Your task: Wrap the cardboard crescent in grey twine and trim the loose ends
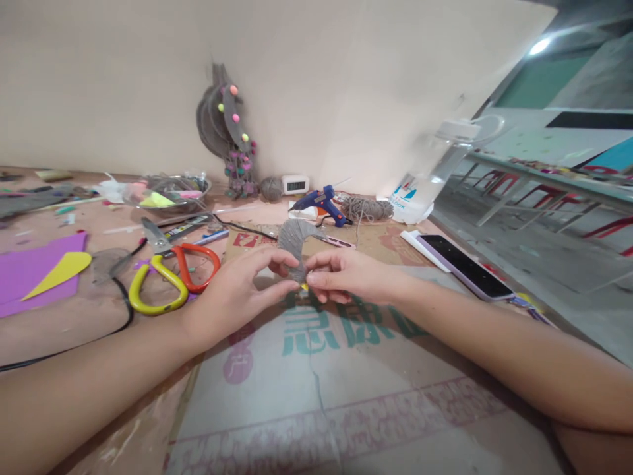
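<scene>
A curved grey piece (293,239), broad at its rounded top and narrowing to a hooked tip, stands over the far part of a flat cardboard sheet (237,415) on the worktop (111,241). Its surface is ribbed with close windings of yarn. The left hand (242,284) pinches its lower end between thumb and fingers, presumably to steady the narrow end; the right hand (349,274) meets it from the right, fingers curled and pressed together, though what lies between them cannot be told. A small yellow bit (304,287) shows beneath the fingertips. A thin strand (317,389) crosses the printed cardboard, which probably shields the surface below. Beyond lie a blue plastic glue gun (329,203), perhaps parked there within reach, and a loose, coarse coil of yarn (370,208). To the left, scissors (161,290) with looped yellow and red handles lie near smooth purple sheet material (37,274) bearing a yellow teardrop shape (62,272); to the right, a flat, dark-screened phone (462,264) lies near the edge.
</scene>
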`<act>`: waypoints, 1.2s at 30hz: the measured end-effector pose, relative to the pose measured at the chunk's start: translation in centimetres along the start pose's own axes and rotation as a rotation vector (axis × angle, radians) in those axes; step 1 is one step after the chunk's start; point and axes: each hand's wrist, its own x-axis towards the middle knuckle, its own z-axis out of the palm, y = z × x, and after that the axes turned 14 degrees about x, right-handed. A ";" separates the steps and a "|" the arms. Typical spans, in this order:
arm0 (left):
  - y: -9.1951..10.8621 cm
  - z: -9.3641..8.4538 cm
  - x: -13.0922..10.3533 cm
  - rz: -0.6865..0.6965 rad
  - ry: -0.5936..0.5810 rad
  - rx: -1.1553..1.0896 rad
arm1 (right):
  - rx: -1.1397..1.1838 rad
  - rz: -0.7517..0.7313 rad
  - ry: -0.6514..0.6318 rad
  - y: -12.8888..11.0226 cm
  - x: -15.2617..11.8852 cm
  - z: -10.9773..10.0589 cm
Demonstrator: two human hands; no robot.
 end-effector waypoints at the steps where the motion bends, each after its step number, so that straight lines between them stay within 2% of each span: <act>1: 0.0 0.0 0.0 -0.003 0.001 -0.004 | -0.006 0.001 0.014 0.1 0.1 -0.1; 8: -0.2 0.0 -0.2 -0.011 0.015 -0.004 | -0.144 -0.090 0.154 0.0 0.1 0.4; 21: 0.0 -0.3 -0.1 0.090 0.023 0.049 | -0.139 -0.124 0.110 0.0 0.0 0.5; 27: -0.1 -0.2 -0.2 0.028 0.035 0.006 | -0.151 -0.174 0.111 0.1 0.0 0.5; 32: -0.2 -0.7 0.0 -0.010 -0.031 -0.047 | -0.151 -0.184 0.088 0.2 0.1 0.4; 36: -0.3 -0.7 0.5 -0.173 -0.083 -0.193 | -0.170 -0.205 0.113 0.1 0.2 0.3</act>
